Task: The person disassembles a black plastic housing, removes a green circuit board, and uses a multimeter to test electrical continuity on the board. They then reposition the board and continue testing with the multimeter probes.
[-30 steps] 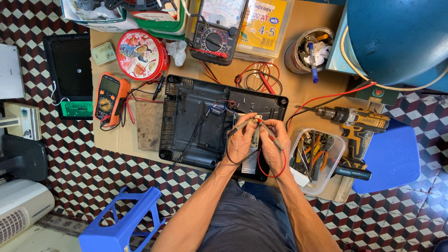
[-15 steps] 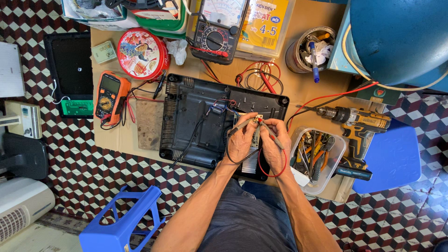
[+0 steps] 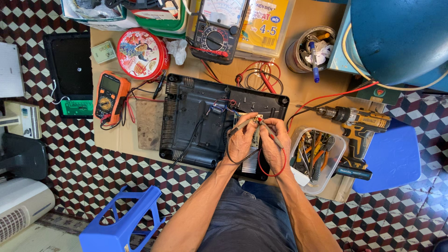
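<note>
My left hand (image 3: 241, 140) pinches a black test probe (image 3: 239, 127) with its tip on a small circuit board (image 3: 256, 135). My right hand (image 3: 275, 144) grips a red test probe (image 3: 271, 133), its tip touching the same board. Both hands hover over the right end of an upturned black appliance housing (image 3: 200, 116) with loose wires inside. The red lead (image 3: 268, 170) loops down under my right wrist. An analog multimeter (image 3: 217, 28) lies at the table's far edge.
An orange digital multimeter (image 3: 111, 95) and a round red tin (image 3: 142, 52) lie left. A yellow cordless drill (image 3: 357, 126) and a clear tray of hand tools (image 3: 316, 156) sit right. A blue plastic stool (image 3: 119, 219) stands near my left elbow, another blue stool (image 3: 392, 158) at right.
</note>
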